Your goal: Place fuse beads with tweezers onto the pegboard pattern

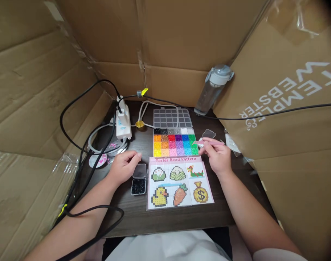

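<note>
My right hand (219, 159) grips pink tweezers (216, 143) between thumb and fingers. Their tips point left, over the green column at the right edge of the sorted bead box (172, 143). A small white object (200, 143), partly hidden, shows beside the tweezers. My left hand (124, 166) rests on the table with its fingers curled in; nothing shows in them. Just right of it lies a small clear case (138, 186) of black beads, its lid (139, 170) folded back. Between my hands is a Perler bead pattern sheet (182, 183) with pixel pictures under a clear cover.
The bead box's clear lid (172, 118) lies folded back. A water bottle (213, 90) leans at the back right. On the left are a power strip (123, 127), black cables (62, 119) and a bag with pink pieces (113, 146). Cardboard walls (171, 85) surround the table.
</note>
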{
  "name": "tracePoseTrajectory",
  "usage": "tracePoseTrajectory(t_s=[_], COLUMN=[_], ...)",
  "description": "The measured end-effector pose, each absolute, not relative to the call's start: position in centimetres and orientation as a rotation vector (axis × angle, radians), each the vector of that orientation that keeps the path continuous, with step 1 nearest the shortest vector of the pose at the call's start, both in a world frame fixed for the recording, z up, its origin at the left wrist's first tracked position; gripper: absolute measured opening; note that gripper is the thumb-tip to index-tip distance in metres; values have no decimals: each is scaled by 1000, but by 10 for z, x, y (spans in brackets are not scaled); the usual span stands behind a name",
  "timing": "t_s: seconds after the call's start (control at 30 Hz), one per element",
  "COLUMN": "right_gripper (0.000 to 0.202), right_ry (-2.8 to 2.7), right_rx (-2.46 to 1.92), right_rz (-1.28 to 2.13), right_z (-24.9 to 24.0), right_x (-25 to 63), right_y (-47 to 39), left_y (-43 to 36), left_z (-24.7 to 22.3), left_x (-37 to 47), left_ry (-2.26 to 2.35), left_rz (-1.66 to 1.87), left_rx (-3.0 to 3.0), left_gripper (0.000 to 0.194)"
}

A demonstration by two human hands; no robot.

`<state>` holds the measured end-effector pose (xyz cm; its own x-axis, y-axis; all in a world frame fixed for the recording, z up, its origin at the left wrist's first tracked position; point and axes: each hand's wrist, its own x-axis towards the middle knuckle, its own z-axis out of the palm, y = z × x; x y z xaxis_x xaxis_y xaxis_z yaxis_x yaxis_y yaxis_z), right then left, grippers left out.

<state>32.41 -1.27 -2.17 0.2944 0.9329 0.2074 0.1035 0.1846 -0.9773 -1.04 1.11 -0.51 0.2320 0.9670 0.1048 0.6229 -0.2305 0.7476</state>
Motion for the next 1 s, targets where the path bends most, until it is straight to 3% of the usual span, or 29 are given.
tracePoseTrajectory(t_s=[0.13,0.57,0.8,1.0], right_gripper=[27,15,14,14], right_ry=[-1213,-1417,-1438,-1413], right_rx=[-1310,-1188,-1221,-1250], right_rz=[638,658,350,279], right_z=[-19,15,-15,-28], right_x=[315,271,236,234], right_y=[-14,19,38,37], left_y=[10,13,12,13], left_z=[-4,-8,-9,-9], left_x=[-11,-12,-14,-14], left_ry=[1439,1388,1380,1366], left_rz=[769,793,796,779], left_rx=[1946,1957,1968,1982], left_gripper=[42,42,43,43])
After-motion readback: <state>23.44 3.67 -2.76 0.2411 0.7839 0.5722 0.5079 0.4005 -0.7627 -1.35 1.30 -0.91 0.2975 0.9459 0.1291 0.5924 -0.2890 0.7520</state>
